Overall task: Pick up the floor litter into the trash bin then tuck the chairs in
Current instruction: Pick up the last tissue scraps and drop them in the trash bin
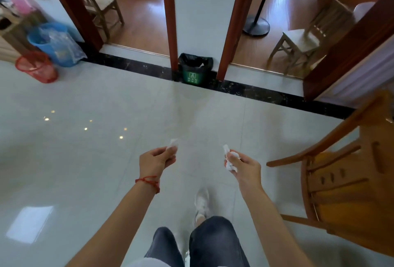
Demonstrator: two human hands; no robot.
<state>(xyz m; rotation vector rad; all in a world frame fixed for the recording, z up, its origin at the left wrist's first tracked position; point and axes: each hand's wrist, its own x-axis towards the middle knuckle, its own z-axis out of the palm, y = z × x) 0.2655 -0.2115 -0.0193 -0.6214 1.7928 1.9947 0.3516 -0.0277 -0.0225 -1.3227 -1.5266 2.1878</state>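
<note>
My left hand [156, 159] pinches a small white paper scrap [172, 143] above the pale tiled floor. My right hand [245, 165] is closed around a crumpled white tissue [230, 159]. Both hands are held out in front of me at waist height. Straight ahead, against the white wall section between two doorways, stands a small green trash bin [195, 73] lined with a black bag. A large wooden armchair [341, 173] sits close on my right, its arm reaching toward my right hand.
A red mesh basket [36, 67] and a blue bucket [53, 42] with plastic wrap stand at the left wall. Small wooden chairs [100, 6] [307, 36] stand inside the two rooms beyond the doorways. A black pole stand [255, 25] is in the right room.
</note>
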